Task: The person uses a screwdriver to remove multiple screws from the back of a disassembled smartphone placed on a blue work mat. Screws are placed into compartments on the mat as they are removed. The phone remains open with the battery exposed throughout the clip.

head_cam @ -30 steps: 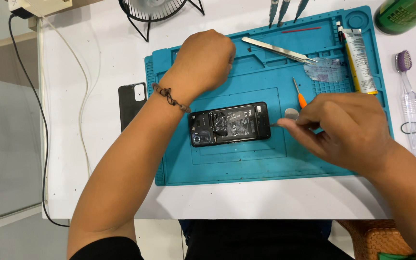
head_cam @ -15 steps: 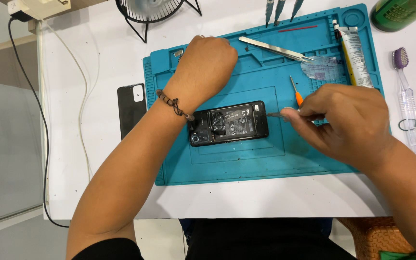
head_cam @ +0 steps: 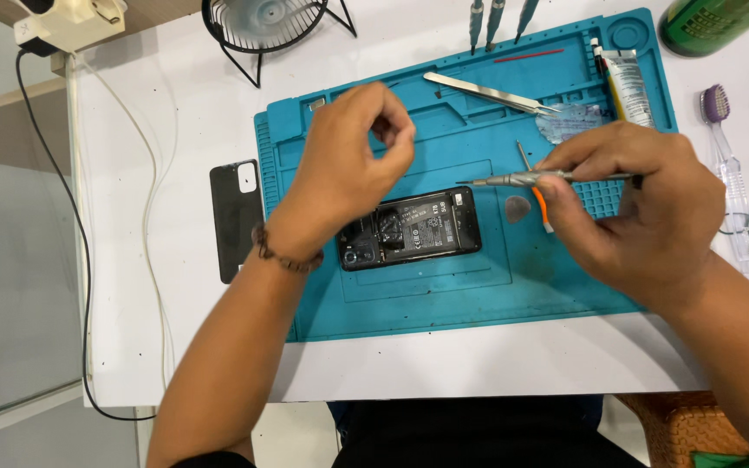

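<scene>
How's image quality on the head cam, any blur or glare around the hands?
Head view: even, bright lighting with soft shadows; opened phone and screwdriver sharp; left hand and right hand barely blurred; white table near overexposed; mild wide-angle bowing at the edges.

Phone repair bench: teal work mat (head_cam: 478,295), tweezers (head_cam: 487,91), screwdrivers (head_cam: 496,16), opened phone (head_cam: 413,228).

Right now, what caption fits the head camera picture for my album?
Right hand holds a screwdriver above an opened phone on a blue mat; left hand hovers.
</scene>
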